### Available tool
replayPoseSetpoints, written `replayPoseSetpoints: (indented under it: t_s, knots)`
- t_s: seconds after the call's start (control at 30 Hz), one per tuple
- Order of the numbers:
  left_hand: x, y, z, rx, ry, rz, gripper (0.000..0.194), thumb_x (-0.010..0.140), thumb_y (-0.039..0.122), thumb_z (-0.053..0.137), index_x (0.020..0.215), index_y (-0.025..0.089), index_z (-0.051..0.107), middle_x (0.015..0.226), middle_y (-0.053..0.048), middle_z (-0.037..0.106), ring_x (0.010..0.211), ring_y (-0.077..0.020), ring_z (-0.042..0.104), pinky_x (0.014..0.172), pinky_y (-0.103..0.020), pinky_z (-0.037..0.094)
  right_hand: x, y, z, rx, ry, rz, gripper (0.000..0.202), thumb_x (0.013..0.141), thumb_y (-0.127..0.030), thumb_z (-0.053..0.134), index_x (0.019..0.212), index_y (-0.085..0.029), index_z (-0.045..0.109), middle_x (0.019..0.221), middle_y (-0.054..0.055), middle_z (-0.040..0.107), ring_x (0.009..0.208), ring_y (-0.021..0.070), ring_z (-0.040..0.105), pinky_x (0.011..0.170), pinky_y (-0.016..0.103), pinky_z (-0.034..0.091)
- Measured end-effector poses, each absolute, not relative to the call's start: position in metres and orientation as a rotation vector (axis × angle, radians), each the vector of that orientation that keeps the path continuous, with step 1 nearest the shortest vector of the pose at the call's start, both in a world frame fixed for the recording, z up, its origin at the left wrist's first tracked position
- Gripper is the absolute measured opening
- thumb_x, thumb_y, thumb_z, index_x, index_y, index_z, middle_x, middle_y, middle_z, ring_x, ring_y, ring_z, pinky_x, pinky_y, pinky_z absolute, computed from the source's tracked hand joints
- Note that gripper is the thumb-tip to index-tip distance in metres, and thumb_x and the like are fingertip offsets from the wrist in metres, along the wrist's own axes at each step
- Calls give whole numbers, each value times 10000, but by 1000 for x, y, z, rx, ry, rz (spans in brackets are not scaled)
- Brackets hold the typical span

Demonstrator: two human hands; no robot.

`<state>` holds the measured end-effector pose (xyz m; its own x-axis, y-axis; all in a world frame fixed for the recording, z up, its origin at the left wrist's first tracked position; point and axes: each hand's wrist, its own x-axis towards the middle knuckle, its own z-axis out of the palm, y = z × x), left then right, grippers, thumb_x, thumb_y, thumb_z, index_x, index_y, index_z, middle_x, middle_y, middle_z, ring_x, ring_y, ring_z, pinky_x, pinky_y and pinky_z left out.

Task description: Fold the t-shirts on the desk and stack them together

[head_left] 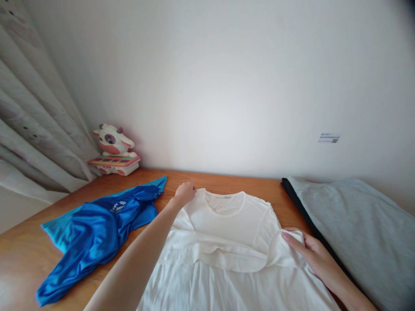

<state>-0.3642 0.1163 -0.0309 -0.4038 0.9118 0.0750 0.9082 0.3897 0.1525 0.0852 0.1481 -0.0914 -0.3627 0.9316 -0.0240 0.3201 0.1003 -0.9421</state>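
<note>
A white round-necked top (227, 224) with a gathered lower part lies on the wooden table, neckline towards the wall. My left hand (186, 192) is closed at its left shoulder, pinching the fabric there. Lower on the right side, my right hand (303, 244) grips a raised bit of the cloth between thumb and fingers. A loose fold runs across the chest from that hand. The bottom of the top runs out of view.
To the left lies a crumpled blue shirt (97, 229). Behind it a toy cow with a keyboard (115, 149) stands against the wall, near a pale curtain (35, 112). Folded grey cloth (359, 229) with a black edge lies on the right of the wooden table (19, 246).
</note>
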Motion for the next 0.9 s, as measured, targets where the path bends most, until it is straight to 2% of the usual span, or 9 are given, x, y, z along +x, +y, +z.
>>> replayPoseSetpoints:
  t_s: [0.17,0.3,0.4,0.47,0.57,0.67,0.77,0.83,0.9]
  knots:
    - [-348,110,-41,1878,2577,328,338,981,115,398,1202,153,649,1256,-169,676,1053,-262,710,875,-359,537,86,149,-94,-1226,-1754,1258,572,776,-722,697,1021,-210,768,1033,102,796,1041,316,729,899,348,588]
    - [-331,94,-60,2087,2392,295,266,1014,210,439,1174,171,648,1212,-148,703,1165,-283,658,1022,-416,499,86,152,-99,-1236,-1689,1297,598,739,-697,747,1060,-193,777,1016,110,799,1027,323,731,890,362,592]
    - [-327,82,-63,2195,2295,297,292,1029,249,446,1255,178,615,1389,-152,627,1344,-285,543,1163,-458,391,86,152,-99,-1241,-1660,1320,601,746,-681,751,1096,-193,770,1049,113,797,1074,333,719,923,381,583]
    - [-329,71,-56,2257,2220,380,294,1023,253,461,1272,187,603,1437,-142,593,1363,-279,521,1181,-468,370,86,150,-96,-1240,-1651,1327,599,762,-684,737,1108,-196,764,1085,114,792,1122,339,704,957,389,571]
    - [-336,39,-33,2318,1903,502,224,1016,359,503,1047,203,661,1137,-91,713,1082,-233,663,1000,-379,512,85,146,-89,-1258,-1635,1346,606,769,-693,722,1114,-196,759,1081,115,794,1145,347,699,967,397,570]
    - [-346,-8,-11,2289,1699,386,238,886,446,687,930,214,653,917,-32,703,831,-195,671,776,-298,547,84,144,-85,-1284,-1613,1369,620,743,-710,728,1087,-195,765,1020,116,804,1127,356,710,920,386,594]
    - [-361,-55,-1,2339,1698,320,327,775,173,684,1095,232,650,1095,-45,697,1010,-228,668,902,-324,540,83,144,-84,-1298,-1577,1380,612,720,-710,742,1055,-198,770,1008,111,808,1124,355,715,875,362,609]
    - [-374,-79,-2,2366,1719,284,608,695,5,563,1237,272,628,1289,-50,651,1213,-244,610,1057,-370,487,84,144,-86,-1302,-1549,1405,593,723,-692,751,1057,-202,770,1013,105,810,1109,347,723,854,349,614]
    - [-385,-94,-5,2379,1774,215,832,654,-50,511,1387,340,568,1463,-43,561,1360,-267,518,1148,-438,424,86,145,-91,-1304,-1522,1427,567,728,-667,763,1059,-206,773,1021,97,812,1073,329,737,849,331,612]
